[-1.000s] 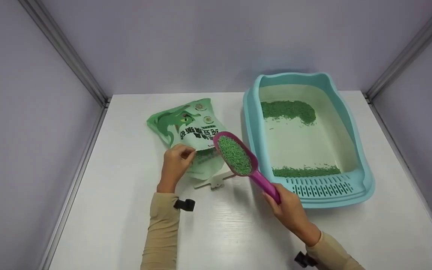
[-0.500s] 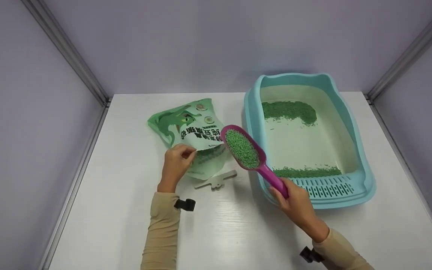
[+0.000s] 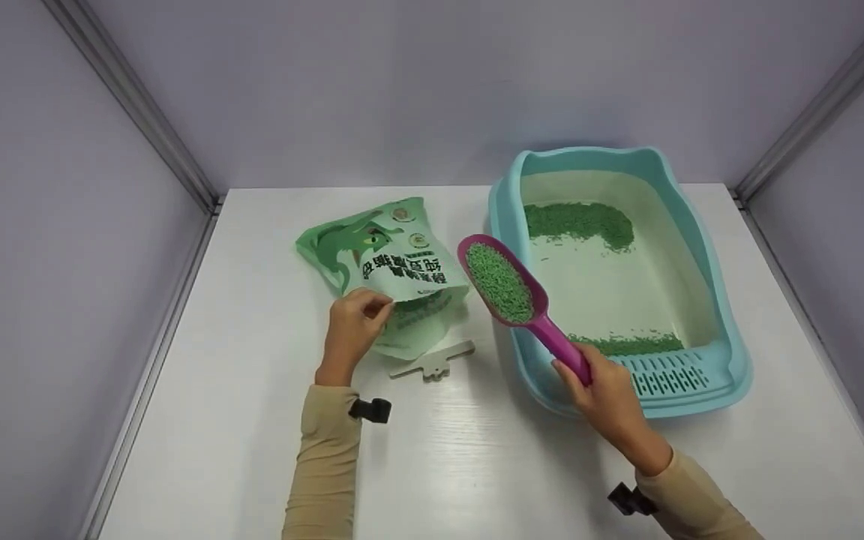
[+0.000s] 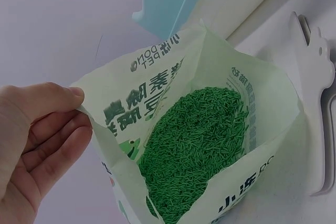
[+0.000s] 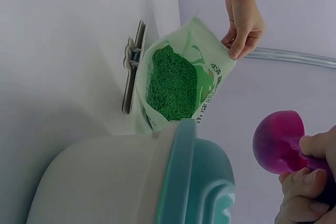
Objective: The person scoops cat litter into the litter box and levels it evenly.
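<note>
My left hand (image 3: 355, 322) pinches the upper edge of an open green cat litter bag (image 3: 402, 259), between thumb and fingers. Green pellets (image 4: 194, 145) show inside the bag's mouth in the left wrist view. My right hand (image 3: 612, 397) grips the handle of a magenta scoop (image 3: 563, 346), whose bowl is heaped with green pellets (image 3: 501, 283). The scoop is raised over the left rim of a light blue litter box (image 3: 511, 225), its bowl partly between bag and box. Two bands of pellets (image 3: 578, 223) lie in the box, at its far end and near its slotted front.
A light-coloured wide clip (image 3: 434, 361) lies on the white table (image 3: 432, 457) just in front of the bag. Grey-lilac walls (image 3: 432, 90) stand behind and on both sides of the table.
My right hand has carried the filled scoop away from the bag, to the right and farther back, toward the litter box. The left hand stays at the bag's edge.
</note>
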{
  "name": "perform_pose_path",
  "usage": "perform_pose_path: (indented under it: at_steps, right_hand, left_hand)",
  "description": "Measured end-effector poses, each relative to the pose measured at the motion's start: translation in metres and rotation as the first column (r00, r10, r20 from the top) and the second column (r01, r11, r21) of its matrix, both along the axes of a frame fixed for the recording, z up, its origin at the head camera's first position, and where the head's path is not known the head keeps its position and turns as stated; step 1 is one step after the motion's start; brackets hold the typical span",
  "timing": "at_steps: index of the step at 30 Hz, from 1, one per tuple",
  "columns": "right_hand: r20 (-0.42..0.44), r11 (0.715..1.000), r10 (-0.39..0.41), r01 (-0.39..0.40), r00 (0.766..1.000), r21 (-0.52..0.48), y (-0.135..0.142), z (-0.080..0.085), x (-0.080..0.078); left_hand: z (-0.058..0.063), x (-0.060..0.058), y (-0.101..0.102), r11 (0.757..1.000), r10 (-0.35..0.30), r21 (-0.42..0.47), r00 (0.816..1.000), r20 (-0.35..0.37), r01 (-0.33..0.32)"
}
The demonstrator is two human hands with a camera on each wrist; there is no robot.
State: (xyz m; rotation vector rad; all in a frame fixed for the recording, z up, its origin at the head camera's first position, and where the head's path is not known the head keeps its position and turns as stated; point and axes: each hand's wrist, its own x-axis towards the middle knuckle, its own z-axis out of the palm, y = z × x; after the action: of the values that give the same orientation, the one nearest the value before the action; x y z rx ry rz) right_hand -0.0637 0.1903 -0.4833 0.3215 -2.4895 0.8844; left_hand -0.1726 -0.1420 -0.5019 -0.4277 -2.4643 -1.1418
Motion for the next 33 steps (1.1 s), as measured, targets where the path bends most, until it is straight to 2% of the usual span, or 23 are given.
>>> perform_pose_path:
  at_steps: [7,13,22,26,33]
  right_hand:
    - [0.007,1.000,-0.013,0.013,1.000,0.017,0.008,0.010,-0.003]
    - [0.045,0.998,-0.045,0.043,0.998,0.038,0.015,0.018,-0.006]
    - [0.064,0.997,-0.066,0.064,0.996,0.031,0.022,0.019,-0.010]
    - [0.098,0.996,-0.088,0.084,0.991,0.039,0.025,0.022,-0.012]
    - [0.121,0.993,-0.114,0.107,0.986,0.056,0.032,0.030,-0.020]
  left_hand:
    - [0.001,0.002,0.001,1.000,0.008,-0.008,1.000,0.027,-0.007]
    - [0.001,0.002,0.000,1.000,0.010,-0.009,1.000,0.016,-0.010]
    - [-0.001,0.001,0.000,1.000,0.006,-0.008,1.000,0.005,-0.006]
    - [-0.001,0.001,0.000,1.000,0.004,-0.009,1.000,0.002,-0.004]
    - [-0.001,0.000,0.000,1.000,0.001,-0.013,1.000,-0.013,-0.001]
